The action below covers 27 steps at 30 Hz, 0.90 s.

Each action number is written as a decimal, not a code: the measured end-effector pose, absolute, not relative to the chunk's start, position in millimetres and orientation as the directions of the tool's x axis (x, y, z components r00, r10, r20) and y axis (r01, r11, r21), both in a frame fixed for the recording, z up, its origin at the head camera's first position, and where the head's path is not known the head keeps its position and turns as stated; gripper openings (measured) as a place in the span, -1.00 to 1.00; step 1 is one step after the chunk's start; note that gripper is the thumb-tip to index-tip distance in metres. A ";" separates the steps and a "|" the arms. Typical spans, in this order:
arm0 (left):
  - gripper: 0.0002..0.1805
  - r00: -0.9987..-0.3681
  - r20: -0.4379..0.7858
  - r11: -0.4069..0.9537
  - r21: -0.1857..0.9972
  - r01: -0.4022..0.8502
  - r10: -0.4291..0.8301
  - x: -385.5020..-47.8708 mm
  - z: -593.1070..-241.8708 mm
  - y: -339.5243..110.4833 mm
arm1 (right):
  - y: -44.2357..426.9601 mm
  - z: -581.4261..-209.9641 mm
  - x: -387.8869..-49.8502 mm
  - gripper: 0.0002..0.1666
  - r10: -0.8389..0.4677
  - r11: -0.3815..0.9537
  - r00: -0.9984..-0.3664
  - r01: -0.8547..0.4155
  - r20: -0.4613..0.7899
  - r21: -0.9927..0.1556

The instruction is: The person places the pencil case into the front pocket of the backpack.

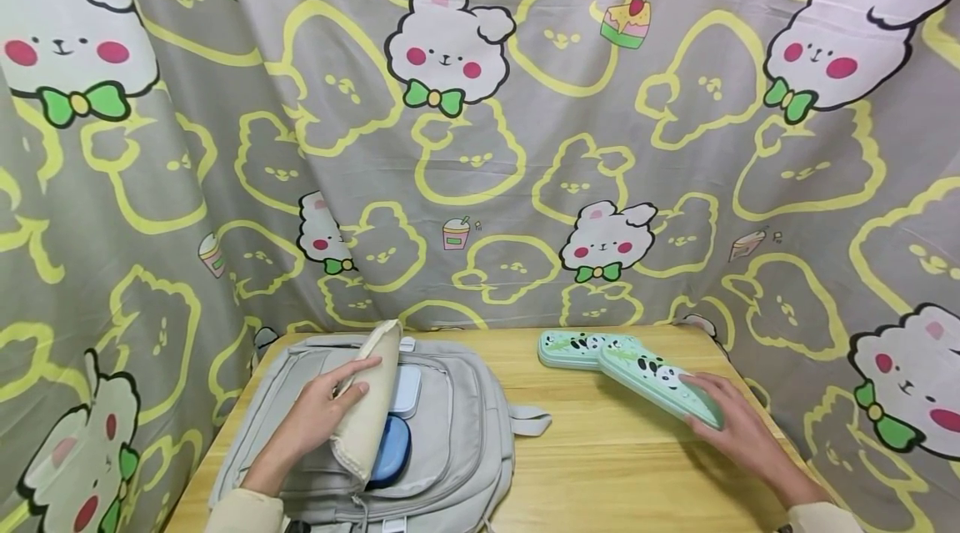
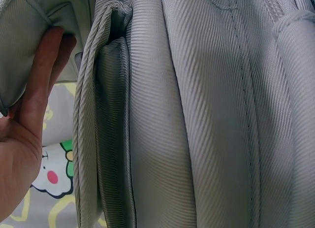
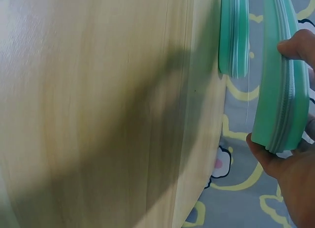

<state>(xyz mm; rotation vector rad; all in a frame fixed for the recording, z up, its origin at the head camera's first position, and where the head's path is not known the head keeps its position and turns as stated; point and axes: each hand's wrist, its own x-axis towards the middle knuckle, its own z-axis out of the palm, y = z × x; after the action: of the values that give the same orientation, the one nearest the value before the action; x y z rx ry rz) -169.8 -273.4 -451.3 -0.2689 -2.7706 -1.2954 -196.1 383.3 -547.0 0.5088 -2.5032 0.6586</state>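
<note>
At seven o'clock on the bench (image 1: 585, 475) lies a bag (image 1: 480, 433); the left hand (image 1: 318, 412) pinches its flap (image 1: 375, 412) beside a blue pouch (image 1: 392, 451) and pale box (image 1: 406, 391). At four, the right hand (image 1: 738, 433) grips a green case (image 1: 648, 379); a second case (image 1: 564, 349) lies at its ten o'clock, before a curtain (image 1: 525, 133).

A grey cloth (image 1: 517, 220) hangs in folds behind and to both sides of a pale wooden table (image 1: 600, 466), whose grain runs in streaks. White animal heads (image 1: 450, 49) with pink cheeks and green bows are printed on it, among yellow-outlined faces (image 1: 475, 159), a drink cup (image 1: 456, 234) and a cake slice (image 1: 626, 22) (topped with a strawberry).
</note>
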 end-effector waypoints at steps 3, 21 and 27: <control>-0.53 -0.982 0.136 0.629 0.754 0.188 0.129 -168.9 -450.3 -273.3 | 379.9 -546.1 -196.2 -0.12 -0.232 0.812 -0.808 -0.467 0.541 -0.351; -0.53 -0.985 0.127 0.634 0.753 0.175 0.121 -168.3 -449.2 -272.9 | 357.5 -539.5 -196.1 -0.11 -0.291 0.793 -0.791 -0.514 0.537 -0.328; -0.53 -0.985 0.127 0.629 0.757 0.175 0.120 -168.3 -448.9 -272.7 | 351.0 -537.1 -195.8 -0.11 -0.300 0.793 -0.799 -0.512 0.521 -0.330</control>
<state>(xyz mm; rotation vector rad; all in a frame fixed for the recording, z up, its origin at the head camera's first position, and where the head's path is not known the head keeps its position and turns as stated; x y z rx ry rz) -168.3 -272.7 -448.9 -0.2518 -2.7771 -1.3016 -195.8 351.0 -537.1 0.6082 -2.5324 0.6442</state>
